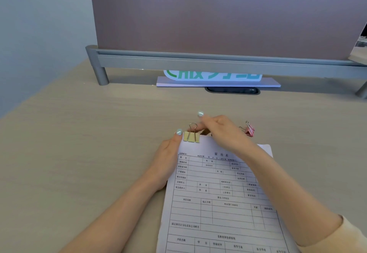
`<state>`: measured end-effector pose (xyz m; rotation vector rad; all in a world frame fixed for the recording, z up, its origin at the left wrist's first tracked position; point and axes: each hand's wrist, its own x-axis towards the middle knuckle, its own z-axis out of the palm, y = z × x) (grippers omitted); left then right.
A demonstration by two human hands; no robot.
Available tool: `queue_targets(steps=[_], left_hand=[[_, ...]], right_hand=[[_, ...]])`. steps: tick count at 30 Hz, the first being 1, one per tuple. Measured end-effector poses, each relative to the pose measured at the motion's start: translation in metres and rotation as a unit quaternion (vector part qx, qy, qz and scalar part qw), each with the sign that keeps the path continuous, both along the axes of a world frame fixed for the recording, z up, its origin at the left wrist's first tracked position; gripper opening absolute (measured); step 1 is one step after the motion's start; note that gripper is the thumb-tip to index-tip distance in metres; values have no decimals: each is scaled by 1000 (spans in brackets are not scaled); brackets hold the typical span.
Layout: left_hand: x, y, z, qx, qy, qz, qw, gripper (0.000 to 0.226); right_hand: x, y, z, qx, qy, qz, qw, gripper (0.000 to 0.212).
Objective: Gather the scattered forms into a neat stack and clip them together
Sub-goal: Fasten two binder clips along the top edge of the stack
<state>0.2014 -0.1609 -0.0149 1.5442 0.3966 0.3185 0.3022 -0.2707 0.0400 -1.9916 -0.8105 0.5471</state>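
Note:
A stack of printed forms [218,203] lies on the desk in front of me, its top edge pointing away. A yellow binder clip [191,136] is clamped on the top left corner, wire handles upright. My left hand [168,159] grips the stack's left edge near that corner, thumb beside the clip. My right hand [220,131] reaches over the top edge, fingers touching the clip's wire handle, index finger lifted. A pink binder clip [248,130] lies loose on the desk to the right of my right hand.
The beige desk [79,153] ends at a mauve partition [218,18] on a grey rail with legs. Under the rail stand a white sign with green and blue letters [213,75] and a dark cable slot [232,90]. A wall runs along the left.

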Motion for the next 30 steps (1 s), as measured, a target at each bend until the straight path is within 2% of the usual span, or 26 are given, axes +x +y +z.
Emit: queue_targets(steps=[2, 4, 9, 12, 15, 19, 22, 26, 30], left_hand=[[1, 0, 0, 1, 2, 7, 1000, 48], [2, 1, -1, -6, 3, 11, 1000, 45], [1, -2, 0, 9, -10, 2, 1000, 38], [0, -3, 0, 22, -10, 7, 1000, 41], [-1, 0, -1, 32, -15, 5, 999, 42], [1, 3, -3, 10, 7, 26, 1000, 50], [2, 2, -4, 3, 5, 34, 999, 51], [2, -1, -4, 40, -12, 54, 998, 49], [0, -5, -5, 112, -30, 56, 992, 54]], right_hand=[[1, 0, 1, 52, 3, 11, 999, 38], [0, 0, 1, 62, 3, 26, 998, 32], [3, -3, 6, 11, 47, 42, 998, 27], [3, -6, 7, -29, 37, 23, 999, 25], [-6, -5, 5, -3, 47, 53, 997, 10], [-12, -2, -3, -23, -43, 84, 995, 29], [-14, 0, -4, -23, -75, 72, 994, 37], [-14, 1, -3, -17, -100, 80, 992, 42], [-11, -3, -2, -17, -89, 87, 992, 42]])
